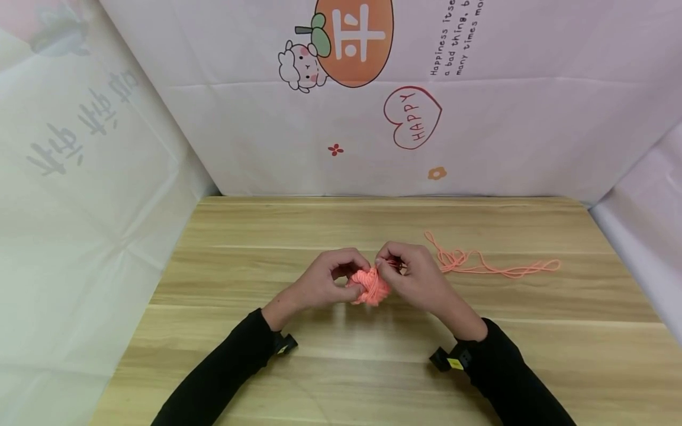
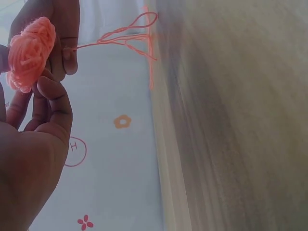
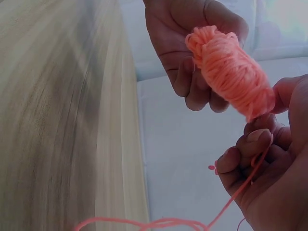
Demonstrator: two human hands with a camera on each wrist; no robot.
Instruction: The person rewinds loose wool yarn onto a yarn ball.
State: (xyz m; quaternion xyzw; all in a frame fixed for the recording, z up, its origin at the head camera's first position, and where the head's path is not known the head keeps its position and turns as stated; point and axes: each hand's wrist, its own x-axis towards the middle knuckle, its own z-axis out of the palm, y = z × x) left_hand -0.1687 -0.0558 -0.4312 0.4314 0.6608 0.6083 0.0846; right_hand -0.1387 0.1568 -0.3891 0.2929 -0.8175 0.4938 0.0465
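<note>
A small wound ball of coral yarn (image 1: 371, 286) is held up between both hands over the table. My left hand (image 1: 331, 278) grips its left side with thumb and curled fingers; in the right wrist view the ball of yarn (image 3: 234, 72) shows its many wrapped strands. At the ball's right end, my right hand (image 1: 412, 275) pinches a strand between thumb and forefinger. From the curled fingers of the right hand (image 3: 262, 159) the yarn strand (image 3: 231, 199) runs down toward the loose yarn.
Loose loops of coral yarn (image 1: 492, 269) lie on the wooden table (image 1: 256, 378), right of the hands. A white printed cloth (image 1: 256, 136) rises behind the table's far edge, with more cloth at both sides. Each sleeved wrist wears a small black camera (image 1: 450, 358).
</note>
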